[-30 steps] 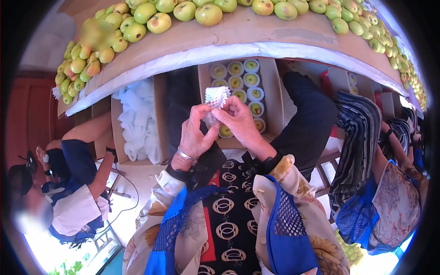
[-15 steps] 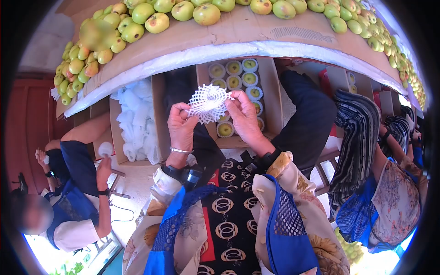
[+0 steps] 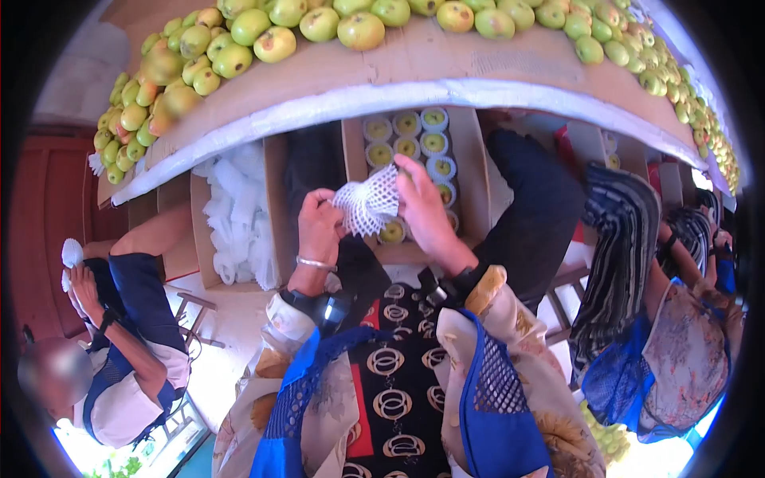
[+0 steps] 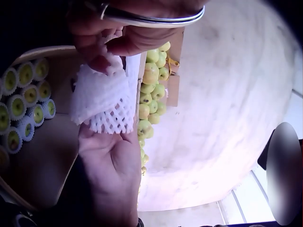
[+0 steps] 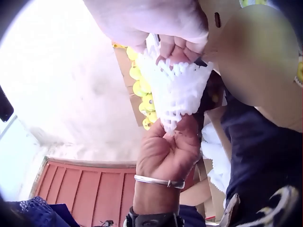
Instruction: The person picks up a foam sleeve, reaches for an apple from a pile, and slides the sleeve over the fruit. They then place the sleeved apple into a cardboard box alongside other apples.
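Note:
A white foam fruit net (image 3: 368, 203) is held between both hands in the head view, narrow at its left end and flared to the right. My left hand (image 3: 321, 231) pinches the narrow end, its wrist wearing a silver bangle. At the wide end, my right hand (image 3: 429, 213) holds the mesh edge, its fingers partly hidden by the net. The left wrist view shows the folded net (image 4: 104, 101) with a lattice rim over the right palm (image 4: 113, 161). In the right wrist view, curled right fingers (image 5: 177, 52) meet the net's edge.
Below the hands, a cardboard box (image 3: 472, 151) holds rows of apples in white foam nets. Another box (image 3: 279, 215) contains loose white nets. Green apples (image 3: 360, 30) line the cardboard-covered table (image 3: 446, 60) ahead. People sit at both sides.
The net was a small bunched cup, then spread flat like a disc, and is now a folded, flared cone turned sideways. My right hand has shifted from pinching its rim to its wide end.

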`<state>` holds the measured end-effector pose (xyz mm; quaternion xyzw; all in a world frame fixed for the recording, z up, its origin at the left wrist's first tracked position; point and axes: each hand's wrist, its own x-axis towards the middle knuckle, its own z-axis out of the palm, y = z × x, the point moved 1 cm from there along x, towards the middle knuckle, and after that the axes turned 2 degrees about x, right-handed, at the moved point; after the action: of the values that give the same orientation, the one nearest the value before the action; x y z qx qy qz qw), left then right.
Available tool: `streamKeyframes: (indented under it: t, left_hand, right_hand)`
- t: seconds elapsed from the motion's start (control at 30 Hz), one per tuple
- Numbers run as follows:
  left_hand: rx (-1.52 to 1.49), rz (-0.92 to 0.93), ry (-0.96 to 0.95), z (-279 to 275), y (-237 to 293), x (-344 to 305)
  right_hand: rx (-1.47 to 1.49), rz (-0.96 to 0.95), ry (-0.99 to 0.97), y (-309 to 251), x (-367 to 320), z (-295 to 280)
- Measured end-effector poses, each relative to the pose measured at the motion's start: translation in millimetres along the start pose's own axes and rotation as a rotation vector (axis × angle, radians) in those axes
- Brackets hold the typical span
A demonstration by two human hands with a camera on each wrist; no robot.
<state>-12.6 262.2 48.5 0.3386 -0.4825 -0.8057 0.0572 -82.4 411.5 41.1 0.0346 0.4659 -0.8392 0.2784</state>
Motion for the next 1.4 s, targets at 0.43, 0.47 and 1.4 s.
streamKeyframes:
  t: [0.43, 0.47, 1.4]
  left_hand:
    - [-0.004, -0.194, -0.111, -28.5, -9.2, 10.7]
    - [0.009, -0.204, -0.141, -29.7, -8.5, 11.0]
    - [0.407, 0.596, 0.045, -10.3, 52.7, 3.6]
  right_hand:
    - [-0.487, -0.274, -0.243, 3.2, -11.9, 1.0]
    - [-0.5, -0.287, -0.208, 1.8, -16.0, 4.5]
    - [-0.834, -0.521, -0.329, -42.5, 53.6, 51.0]
